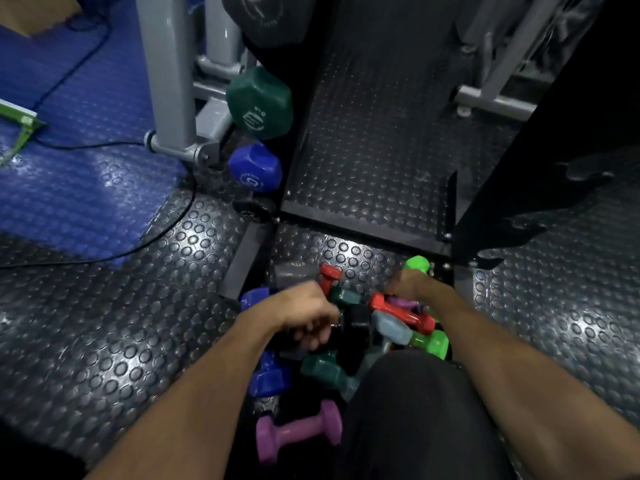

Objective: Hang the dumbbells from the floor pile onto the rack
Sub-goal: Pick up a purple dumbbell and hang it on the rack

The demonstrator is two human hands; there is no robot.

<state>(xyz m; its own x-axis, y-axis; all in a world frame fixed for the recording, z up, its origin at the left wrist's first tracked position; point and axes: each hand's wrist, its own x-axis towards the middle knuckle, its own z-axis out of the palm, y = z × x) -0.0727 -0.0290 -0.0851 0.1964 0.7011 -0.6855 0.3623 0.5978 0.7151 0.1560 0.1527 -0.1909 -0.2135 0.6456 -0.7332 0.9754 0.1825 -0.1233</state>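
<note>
While both hands reach into the floor pile of dumbbells (349, 327) at the rack (377, 230) base, the left hand (306, 315) curls around a black dumbbell (356, 323) and the right hand (410, 284) grips a bright green dumbbell (418, 264).

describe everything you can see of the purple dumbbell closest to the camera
The purple dumbbell is a small one-piece weight with a smooth, matte coating that looks like vinyl or neoprene. It has two faceted heads joined by a thinner handle. It lies on its side on the studded dark rubber floor, at the near edge of the pile, handle running roughly left to right. Neither hand touches it. Its right head sits against the person's dark-clothed leg; a blue dumbbell lies just beyond it.
</note>
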